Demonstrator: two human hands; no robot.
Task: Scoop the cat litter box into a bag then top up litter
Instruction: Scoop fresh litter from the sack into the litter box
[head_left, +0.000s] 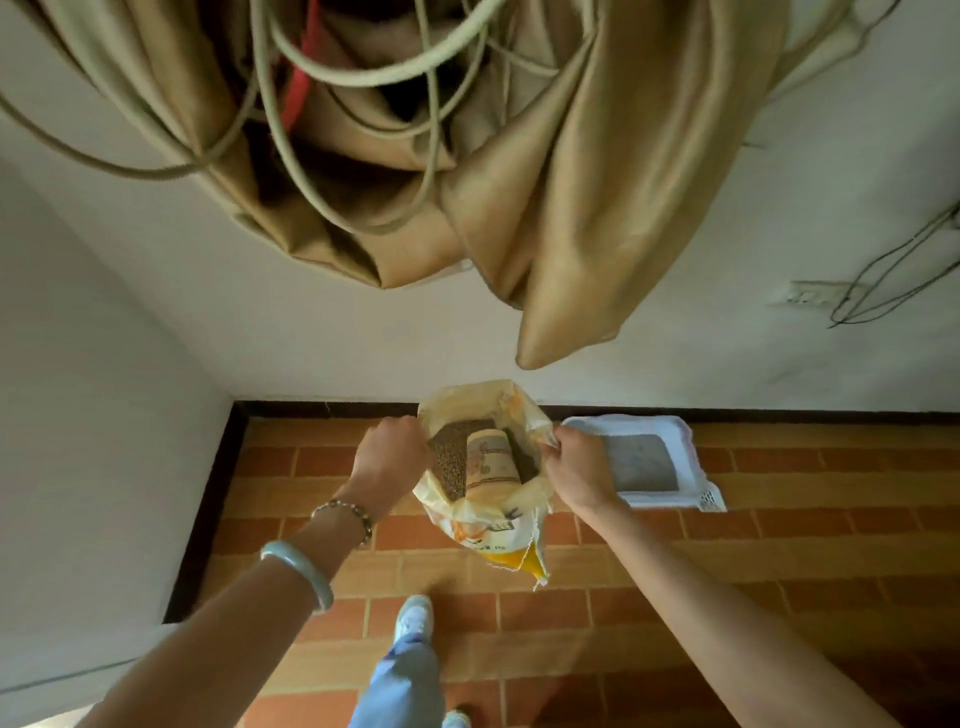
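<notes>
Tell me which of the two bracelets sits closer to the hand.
The beaded bracelet, right at the wrist of the left hand; the smooth pale green bangle sits further up the forearm.

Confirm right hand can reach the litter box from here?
Probably yes: litter box sits on the floor just past the right hand, nothing between. But that hand grips the bag rim.
</notes>
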